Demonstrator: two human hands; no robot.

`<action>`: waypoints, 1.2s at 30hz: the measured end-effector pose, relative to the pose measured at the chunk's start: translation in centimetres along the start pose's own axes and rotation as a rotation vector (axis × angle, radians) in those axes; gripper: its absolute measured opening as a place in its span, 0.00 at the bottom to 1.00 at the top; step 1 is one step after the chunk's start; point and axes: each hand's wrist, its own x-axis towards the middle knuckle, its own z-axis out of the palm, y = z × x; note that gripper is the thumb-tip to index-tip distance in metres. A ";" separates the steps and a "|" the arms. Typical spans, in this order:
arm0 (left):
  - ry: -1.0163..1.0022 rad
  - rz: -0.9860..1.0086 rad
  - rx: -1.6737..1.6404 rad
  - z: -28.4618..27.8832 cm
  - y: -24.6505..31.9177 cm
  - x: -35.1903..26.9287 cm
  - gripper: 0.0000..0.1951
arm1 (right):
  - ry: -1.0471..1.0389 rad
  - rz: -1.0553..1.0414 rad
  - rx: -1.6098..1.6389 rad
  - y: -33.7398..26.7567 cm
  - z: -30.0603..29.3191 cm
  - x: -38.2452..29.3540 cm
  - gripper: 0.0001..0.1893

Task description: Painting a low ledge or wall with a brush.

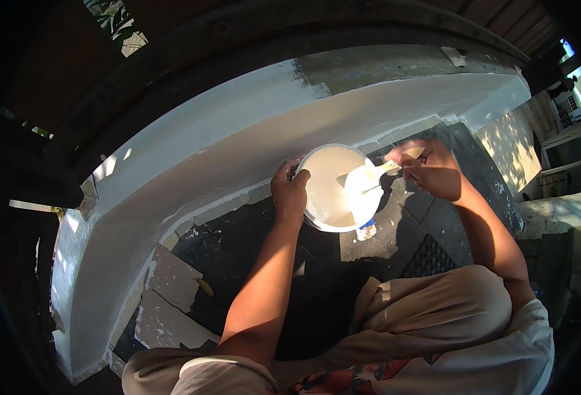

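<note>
A round white plastic bucket of white paint (325,197) is held up before me above the dark floor. My left hand (290,187) grips its left side, thumb over the rim. Between the fingers of my right hand (426,165) is the pale handle of a paintbrush (388,167). The brush head reaches over the right part of the bucket, where glare blurs its bristles. Behind the bucket runs a low wall with a white-painted top (251,89); farther right, that top shows a grey-brown unpainted stretch (359,71).
Paint-spotted flat sheets (172,316) lie on the dark tiled floor (241,242) at the left. A blue and white object (366,230) sits below the bucket. Dark wooden boards rise behind the wall. My bent knee (468,296) is close at the right.
</note>
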 end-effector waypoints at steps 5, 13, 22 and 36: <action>-0.010 0.004 -0.005 -0.2 -0.1 0.0 0.18 | 0.109 -0.178 0.025 -2.3 -0.3 -0.8 0.16; -0.028 0.024 -0.003 -0.1 -0.2 0.0 0.18 | 0.268 -0.448 0.111 -4.7 -3.2 -0.4 0.15; -0.035 0.042 0.006 -0.3 -0.5 0.0 0.17 | 0.271 -0.919 -0.322 -5.3 -2.4 4.1 0.17; -0.035 0.017 0.001 -0.1 -0.1 0.0 0.18 | 0.271 -1.042 -0.575 -5.1 -0.4 7.9 0.17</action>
